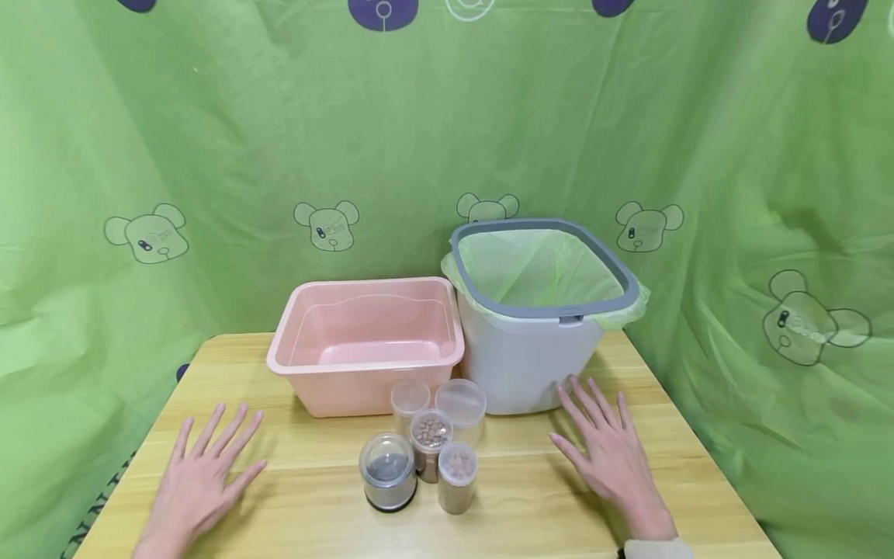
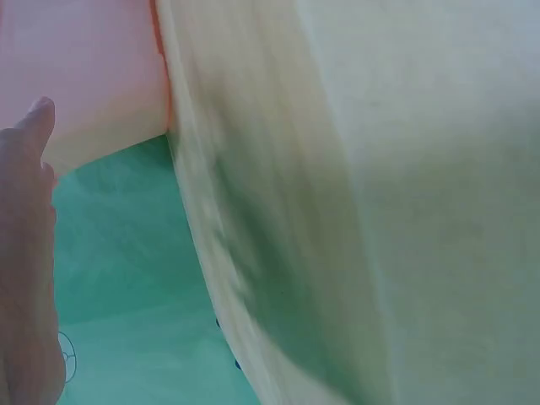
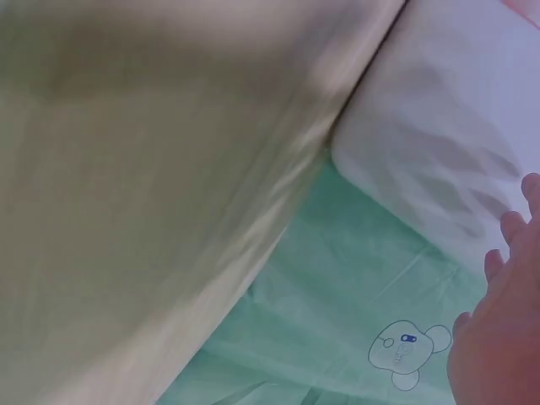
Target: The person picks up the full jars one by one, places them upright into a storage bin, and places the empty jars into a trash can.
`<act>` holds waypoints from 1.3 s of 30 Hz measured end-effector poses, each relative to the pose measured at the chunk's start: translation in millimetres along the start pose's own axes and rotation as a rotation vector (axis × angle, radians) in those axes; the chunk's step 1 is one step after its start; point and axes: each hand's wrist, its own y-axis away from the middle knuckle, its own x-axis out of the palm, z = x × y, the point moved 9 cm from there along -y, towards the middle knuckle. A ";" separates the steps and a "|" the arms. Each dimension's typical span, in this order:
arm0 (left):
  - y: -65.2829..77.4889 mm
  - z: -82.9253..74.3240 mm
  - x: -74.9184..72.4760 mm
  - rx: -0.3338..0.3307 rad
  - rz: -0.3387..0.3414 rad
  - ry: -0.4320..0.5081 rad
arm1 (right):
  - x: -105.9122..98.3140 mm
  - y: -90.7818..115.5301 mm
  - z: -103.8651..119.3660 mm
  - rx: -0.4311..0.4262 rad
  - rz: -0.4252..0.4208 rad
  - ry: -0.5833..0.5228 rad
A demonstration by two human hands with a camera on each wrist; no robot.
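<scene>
My left hand [image 1: 202, 481], fingers spread, hovers over the table's left side with nothing in it; its shadow falls on the wood in the left wrist view. On the right, my other hand [image 1: 608, 454] is spread too, its fingertips overlapping the lower wall of the white bin in the head view. Between the hands several clear containers stand together: a wide jar with dark contents [image 1: 388, 470], a jar of brown pieces [image 1: 431, 442], a jar of pinkish pieces [image 1: 457, 477], and two translucent-lidded ones at the back, a smaller jar [image 1: 410, 400] and a wider jar [image 1: 461, 407].
A pink basin [image 1: 373, 392] sits behind the jars at the left. Beside it stands the white bin [image 1: 524, 365] with a grey rim [image 1: 545, 312] and a green liner bag [image 1: 545, 268]. Green printed cloth [image 1: 391, 140] hangs around the wooden table [image 1: 314, 497].
</scene>
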 end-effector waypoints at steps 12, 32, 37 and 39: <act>-41.2 15.7 -6.1 -0.254 -0.039 0.372 | -12.5 -16.4 35.3 -0.027 -0.025 -0.096; -96.6 7.7 6.4 -0.401 -0.159 0.835 | -8.7 -27.5 121.9 -0.148 0.099 -0.378; -100.2 7.3 15.0 -0.462 -0.147 0.908 | -4.9 -26.6 139.4 -0.184 0.132 -0.418; -100.6 7.6 17.8 -0.491 -0.147 0.936 | -2.4 -25.9 144.3 -0.190 0.147 -0.424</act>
